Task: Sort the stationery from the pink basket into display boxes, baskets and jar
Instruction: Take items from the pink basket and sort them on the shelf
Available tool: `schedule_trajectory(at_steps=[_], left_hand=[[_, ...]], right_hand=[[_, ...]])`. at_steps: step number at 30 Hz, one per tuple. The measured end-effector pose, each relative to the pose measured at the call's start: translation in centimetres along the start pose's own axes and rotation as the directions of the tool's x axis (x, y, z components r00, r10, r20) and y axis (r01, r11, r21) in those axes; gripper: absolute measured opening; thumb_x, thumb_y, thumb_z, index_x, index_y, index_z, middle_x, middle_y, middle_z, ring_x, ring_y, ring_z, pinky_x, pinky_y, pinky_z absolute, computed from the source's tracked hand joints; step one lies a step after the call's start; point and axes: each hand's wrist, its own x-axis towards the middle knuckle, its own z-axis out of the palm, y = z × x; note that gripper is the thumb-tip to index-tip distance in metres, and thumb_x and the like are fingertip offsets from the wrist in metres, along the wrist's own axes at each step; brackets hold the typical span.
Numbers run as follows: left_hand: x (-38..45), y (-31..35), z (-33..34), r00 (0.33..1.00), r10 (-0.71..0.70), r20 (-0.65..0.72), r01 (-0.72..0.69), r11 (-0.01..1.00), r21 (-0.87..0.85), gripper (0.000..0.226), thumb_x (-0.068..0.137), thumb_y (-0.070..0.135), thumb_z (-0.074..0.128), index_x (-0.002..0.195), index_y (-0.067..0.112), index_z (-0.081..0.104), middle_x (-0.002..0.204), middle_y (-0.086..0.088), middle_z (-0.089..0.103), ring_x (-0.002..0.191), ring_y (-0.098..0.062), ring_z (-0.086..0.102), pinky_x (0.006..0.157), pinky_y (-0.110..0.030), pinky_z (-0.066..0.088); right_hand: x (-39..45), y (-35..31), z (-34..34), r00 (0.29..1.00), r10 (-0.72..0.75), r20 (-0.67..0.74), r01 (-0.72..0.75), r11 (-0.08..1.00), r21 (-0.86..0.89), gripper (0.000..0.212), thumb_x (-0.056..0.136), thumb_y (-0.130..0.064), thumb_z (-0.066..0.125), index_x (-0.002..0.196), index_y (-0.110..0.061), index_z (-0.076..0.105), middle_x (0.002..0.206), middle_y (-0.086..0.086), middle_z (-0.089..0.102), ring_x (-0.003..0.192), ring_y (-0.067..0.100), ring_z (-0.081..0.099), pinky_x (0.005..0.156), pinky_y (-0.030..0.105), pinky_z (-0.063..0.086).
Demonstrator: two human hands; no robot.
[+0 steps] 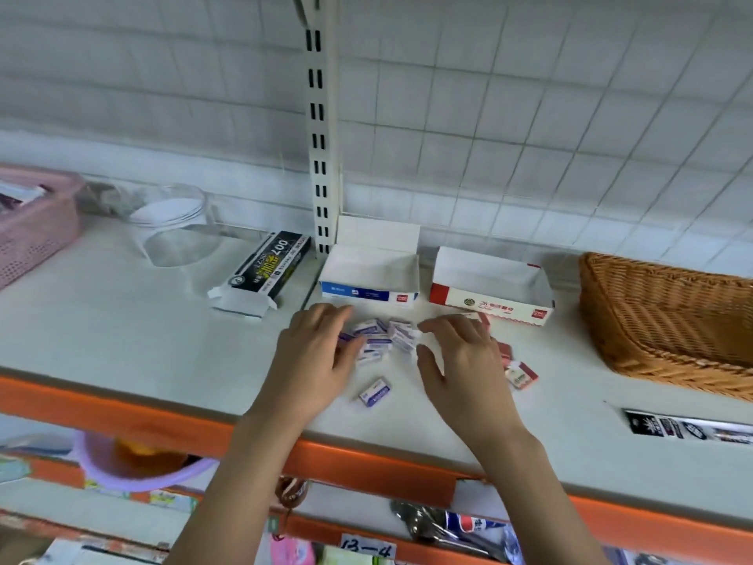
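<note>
Small blue-and-white packs (381, 340) are heaped mid-shelf, flanked by the left hand (315, 352) and right hand (460, 356), both with fingers relaxed and nothing gripped. One stray pack (375, 393) lies nearer the front edge and could be knocked off by a careless sweep. Red packs (519, 373) by the right hand could be mixed in. The blue box (368, 289), red box (491, 299), wicker basket (668, 320) and jar (175, 222) appear empty. The pink basket (34, 230) is at the left end, its contents unclear.

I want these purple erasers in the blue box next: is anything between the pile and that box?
Nothing visible. The purple erasers lie just in front of the blue display box, with only bare shelf between them, and the box looks empty.
</note>
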Motion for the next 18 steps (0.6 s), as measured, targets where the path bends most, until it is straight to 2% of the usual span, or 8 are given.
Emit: schedule_trajectory(at_steps=[1,4,8,12,14,16,18], left_hand=[[-0.3,-1.2,-0.7,1.000,-0.015,-0.007,0.015,1.000,0.020,0.048,0.085,0.035,0.054,0.122,0.005,0.057,0.111,-0.014,0.061,0.097,-0.035,0.060,0.077,-0.045,0.053],[-1.1,-5.6,-3.3,0.999,-0.035,-0.014,0.035,0.999,-0.025,0.052,0.084,0.012,0.065,0.132,0.002,0.048,0.119,-0.018,0.058,0.103,-0.037,0.058,0.086,-0.046,0.050],[-2.4,-13.1,-8.2,0.999,0.031,-0.043,-0.033,0.998,-0.057,0.038,0.081,-0.003,0.060,0.117,0.009,0.059,0.108,-0.010,0.061,0.092,-0.028,0.063,0.079,-0.034,0.051],[-3.6,-22.6,-14.4,0.999,0.033,-0.018,-0.034,0.998,-0.057,0.026,0.085,0.002,0.053,0.109,0.008,0.064,0.103,-0.005,0.064,0.091,-0.022,0.064,0.079,-0.033,0.052],[-4.1,-26.6,-17.9,0.999,0.016,-0.047,-0.019,0.999,-0.047,0.022,0.086,0.002,0.057,0.105,0.007,0.066,0.100,-0.004,0.068,0.086,-0.018,0.065,0.076,-0.026,0.049],[-4.4,-29.7,-21.3,0.994,-0.003,-0.112,-0.002,0.999,-0.050,0.016,0.087,0.005,0.058,0.100,0.007,0.068,0.091,-0.004,0.071,0.071,-0.014,0.062,0.069,-0.019,0.044],[-4.3,-32.1,-24.0,0.986,-0.016,-0.169,0.006,0.998,-0.060,0.015,0.088,0.007,0.057,0.096,0.007,0.069,0.081,-0.003,0.069,0.055,-0.007,0.052,0.057,-0.012,0.038]], right_hand=[[0.5,-1.2,0.6,1.000,-0.015,-0.005,0.015,1.000,0.020,0.024,0.078,-0.016,0.055,0.097,-0.010,0.068,0.096,0.008,0.067,0.089,0.033,0.061,0.076,0.042,0.053],[2.1,-5.4,3.3,0.999,-0.041,-0.021,0.043,0.996,0.084,0.020,0.079,-0.015,0.055,0.093,-0.012,0.068,0.090,0.006,0.068,0.081,0.032,0.062,0.072,0.040,0.053],[3.4,-12.8,8.4,0.999,-0.045,-0.003,0.045,0.984,0.174,0.022,0.082,-0.017,0.053,0.097,-0.010,0.068,0.092,0.006,0.068,0.080,0.029,0.064,0.069,0.035,0.053],[4.7,-21.2,13.6,1.000,0.020,-0.002,-0.019,0.969,0.246,0.021,0.083,-0.018,0.052,0.096,-0.009,0.067,0.091,0.004,0.067,0.080,0.024,0.064,0.069,0.025,0.044],[5.1,-25.0,15.9,0.998,0.055,0.016,-0.057,0.962,0.266,0.021,0.084,-0.018,0.053,0.098,-0.010,0.066,0.090,0.002,0.067,0.079,0.021,0.063,0.068,0.021,0.041],[5.8,-28.6,17.8,0.997,0.066,0.045,-0.076,0.956,0.284,0.020,0.086,-0.014,0.057,0.104,-0.010,0.065,0.089,0.001,0.065,0.081,0.017,0.062,0.070,0.016,0.039],[6.6,-31.6,19.0,0.997,0.053,0.056,-0.067,0.956,0.285,0.021,0.086,-0.011,0.060,0.107,-0.010,0.064,0.090,0.000,0.064,0.083,0.016,0.060,0.072,0.017,0.040]])
